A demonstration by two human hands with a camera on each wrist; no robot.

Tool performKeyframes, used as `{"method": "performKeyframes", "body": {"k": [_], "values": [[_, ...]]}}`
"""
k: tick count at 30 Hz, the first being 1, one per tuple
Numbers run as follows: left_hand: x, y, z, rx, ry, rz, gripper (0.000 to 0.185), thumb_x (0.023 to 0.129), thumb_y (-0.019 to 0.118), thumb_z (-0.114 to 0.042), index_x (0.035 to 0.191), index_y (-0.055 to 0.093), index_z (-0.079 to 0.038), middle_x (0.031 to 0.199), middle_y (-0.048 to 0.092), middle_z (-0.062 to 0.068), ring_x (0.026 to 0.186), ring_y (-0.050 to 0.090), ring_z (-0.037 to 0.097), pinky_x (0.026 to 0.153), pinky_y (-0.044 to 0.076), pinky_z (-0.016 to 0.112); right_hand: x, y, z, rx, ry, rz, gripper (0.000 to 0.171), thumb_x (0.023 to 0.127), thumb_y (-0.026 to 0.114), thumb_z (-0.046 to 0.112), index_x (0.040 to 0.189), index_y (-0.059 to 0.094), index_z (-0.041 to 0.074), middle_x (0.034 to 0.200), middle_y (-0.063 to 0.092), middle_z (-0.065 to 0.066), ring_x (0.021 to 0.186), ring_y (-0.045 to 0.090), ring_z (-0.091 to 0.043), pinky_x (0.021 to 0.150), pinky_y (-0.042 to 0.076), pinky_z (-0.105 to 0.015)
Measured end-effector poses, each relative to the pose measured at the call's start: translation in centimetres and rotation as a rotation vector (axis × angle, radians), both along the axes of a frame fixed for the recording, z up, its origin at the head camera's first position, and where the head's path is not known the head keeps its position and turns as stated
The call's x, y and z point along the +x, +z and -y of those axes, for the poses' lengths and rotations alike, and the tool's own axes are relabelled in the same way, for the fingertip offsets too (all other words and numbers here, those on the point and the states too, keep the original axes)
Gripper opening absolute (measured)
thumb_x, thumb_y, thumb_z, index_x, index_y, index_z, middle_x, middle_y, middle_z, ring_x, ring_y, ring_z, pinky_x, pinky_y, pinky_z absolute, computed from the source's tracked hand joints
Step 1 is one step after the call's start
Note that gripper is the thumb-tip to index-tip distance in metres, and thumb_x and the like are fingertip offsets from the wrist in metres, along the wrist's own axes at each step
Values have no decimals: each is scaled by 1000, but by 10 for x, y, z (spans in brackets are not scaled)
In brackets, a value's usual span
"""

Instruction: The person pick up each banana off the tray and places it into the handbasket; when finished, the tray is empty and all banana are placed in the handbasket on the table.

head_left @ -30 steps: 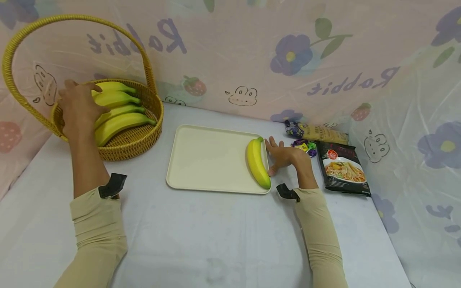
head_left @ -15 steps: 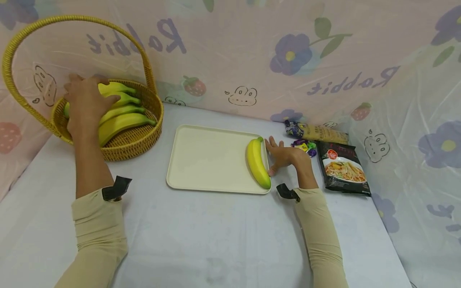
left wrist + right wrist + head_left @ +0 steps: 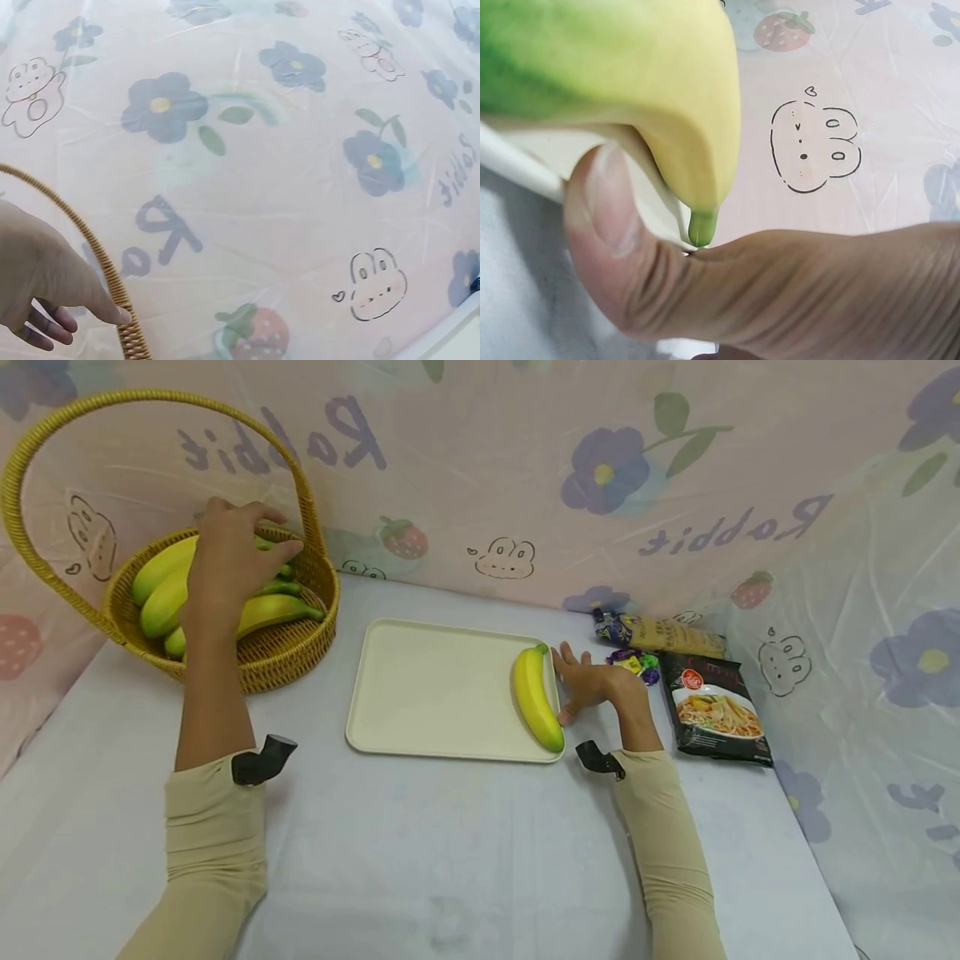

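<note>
In the head view my left hand (image 3: 225, 564) hovers over the wicker basket (image 3: 281, 671), its fingers spread and nothing in its grasp. Several yellow-green bananas (image 3: 162, 572) lie in the basket, partly hidden beneath this hand and forearm. The left wrist view has the same hand (image 3: 45, 270) with loose fingers, the thumb tip overlapping the basket's handle (image 3: 105, 266). At the right end of a cream tray (image 3: 435, 693) lies one banana (image 3: 534, 702). My right hand (image 3: 592, 683) rests there with fingers extended, its thumb (image 3: 611, 217) against the tray's rim (image 3: 525, 161).
Right of the tray lie a black noodle packet (image 3: 716, 710), a tan packet (image 3: 667, 635) and a small purple-and-green wrapped item (image 3: 636, 665). A printed curtain (image 3: 465, 468) stands behind the white table (image 3: 420, 843). The basket's tall handle (image 3: 153, 397) arches over the bananas.
My left hand has moved rightward across the basket, from its left side to above the banana stems, uncovering the bananas' left ends. My right hand, the tray and its banana have stayed put.
</note>
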State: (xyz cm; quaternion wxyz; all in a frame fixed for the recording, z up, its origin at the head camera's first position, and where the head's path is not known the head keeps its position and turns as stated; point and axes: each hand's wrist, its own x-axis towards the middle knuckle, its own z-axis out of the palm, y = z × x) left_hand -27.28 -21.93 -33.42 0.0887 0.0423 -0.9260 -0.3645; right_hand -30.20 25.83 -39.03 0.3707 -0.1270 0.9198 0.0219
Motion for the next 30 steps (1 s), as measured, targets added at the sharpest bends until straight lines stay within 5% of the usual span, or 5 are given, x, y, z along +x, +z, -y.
{"method": "performKeyframes", "body": {"k": [4,8,20,30], "values": [[-1,6,-19,-8,-48,-68,51,104,64,-29,146,58,0,126,50,30,108,47,38,86,45,48,1,1,0,1,-1,-1,135,80,83,47,166,-13,9,172,-25,-20,160,-9,-51,126,11,-74],[-2,9,-36,-14,-106,-98,45,104,63,-24,141,61,2,105,50,22,96,43,32,77,38,40,1,2,-1,-10,-5,6,135,81,83,46,166,-14,8,172,-25,-20,159,-10,-52,125,9,-75],[-8,2,-106,-77,-356,-152,36,106,62,-21,135,64,0,112,63,23,100,58,34,87,51,46,0,1,2,0,-12,-2,138,77,84,49,167,-12,10,173,-24,-19,160,-9,-51,125,10,-74],[-5,-15,-165,-209,-578,-83,40,105,64,-29,140,62,-9,114,66,13,102,62,27,88,55,39,1,1,2,14,-2,-1,135,80,83,49,167,-13,10,172,-24,-19,160,-9,-51,125,11,-75]]}}
